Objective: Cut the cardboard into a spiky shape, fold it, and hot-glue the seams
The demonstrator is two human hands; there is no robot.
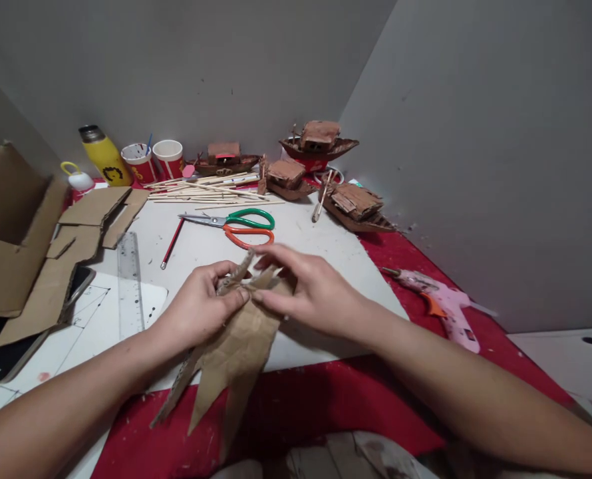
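Note:
A piece of brown cardboard point(243, 339) with long pointed strips is held between my two hands over the near edge of the white board. My left hand point(201, 303) pinches its upper left part, thumb on the face. On the other side my right hand point(308, 286) grips the upper right part, its thumb close to the left one and its forefinger arched over the top edge. Several strips hang down toward the red cloth. Just beyond the hands lie scissors point(226, 221) with one green and one orange handle, and a pencil point(173, 243).
Cardboard scraps point(89, 206), a clear ruler point(130, 286) and a cardboard box point(6, 233) are at left. Bamboo sticks point(211, 188), paper cups point(168, 159), a yellow bottle point(105, 156) and several cardboard boats point(356, 203) stand behind. A pink glue gun point(440, 303) lies right.

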